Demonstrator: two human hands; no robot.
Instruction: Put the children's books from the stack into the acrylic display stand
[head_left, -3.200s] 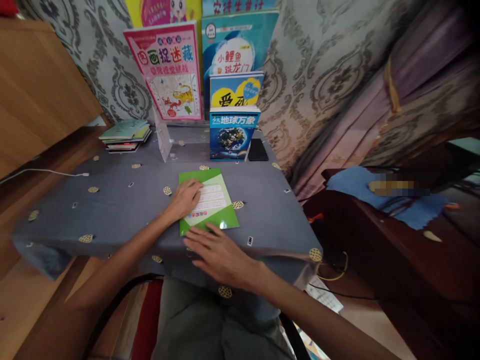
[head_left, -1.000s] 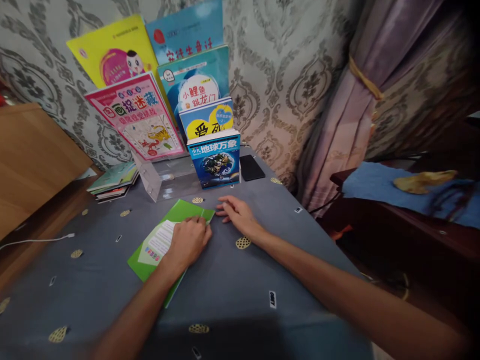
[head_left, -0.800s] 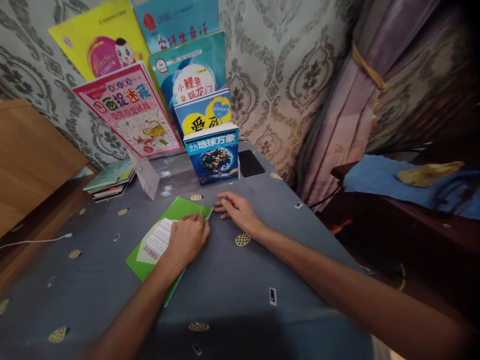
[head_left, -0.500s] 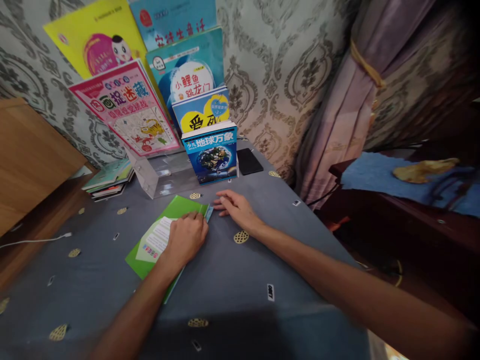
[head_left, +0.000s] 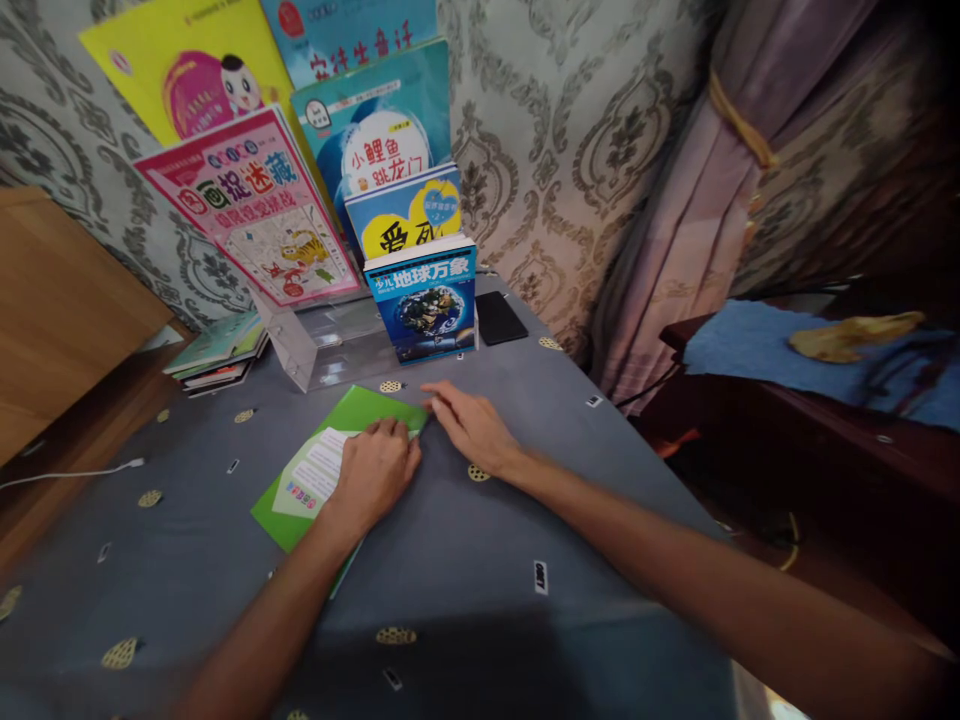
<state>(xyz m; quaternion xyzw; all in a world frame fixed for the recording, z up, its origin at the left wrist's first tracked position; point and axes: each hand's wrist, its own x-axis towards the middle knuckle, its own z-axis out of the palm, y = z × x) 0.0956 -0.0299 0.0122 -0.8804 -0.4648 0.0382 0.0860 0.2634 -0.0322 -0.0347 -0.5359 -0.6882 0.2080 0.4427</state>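
Note:
A thin green book with a white text panel lies at a slant on the dark cloth-covered table. My left hand rests on its right part, fingers bent and closed together against the cover near the edge. At the book's upper right corner is my right hand, its fingers stretched out and the fingertips touching or just beside the corner. The undersides of both hands are hidden. Behind them a clear acrylic stand holds several upright books, with a blue earth book in front and a pink book to the left.
A small stack of books lies left of the stand. A black phone is on its right. A white cable runs along the left side. Beyond the table's right edge stands a dark surface with a blue cloth.
The green cover now lies over the blue edge that showed beneath it at the right. My right hand has come slightly left to the book's corner; my left hand has barely shifted.

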